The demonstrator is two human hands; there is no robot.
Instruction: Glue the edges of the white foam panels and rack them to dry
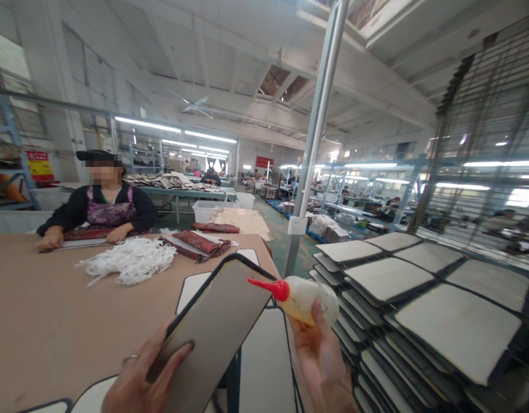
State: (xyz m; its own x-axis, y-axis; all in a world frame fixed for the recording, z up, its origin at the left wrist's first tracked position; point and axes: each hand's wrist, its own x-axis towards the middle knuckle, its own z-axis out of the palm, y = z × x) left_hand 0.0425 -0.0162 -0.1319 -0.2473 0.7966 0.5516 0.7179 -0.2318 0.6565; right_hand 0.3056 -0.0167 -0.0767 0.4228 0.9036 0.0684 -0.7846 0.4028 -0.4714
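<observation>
My left hand, with a ring on one finger, grips a long light-grey panel with a rounded corner and dark edging. The panel is tilted up over the table edge. In my right hand is a squeeze bottle with a red pointed nozzle and yellowish liquid in its lower part. It lies nearly sideways, the nozzle pointing left in front of the panel's upper right corner. Whether the tip touches the panel I cannot tell. More pale dark-edged panels lie beneath and beside it.
Tall stacks of dark-edged panels stand at the right, by a metal post with a socket box. On the brown table lie white strips and patterned red pieces. Across it sits a co-worker, hands on red material.
</observation>
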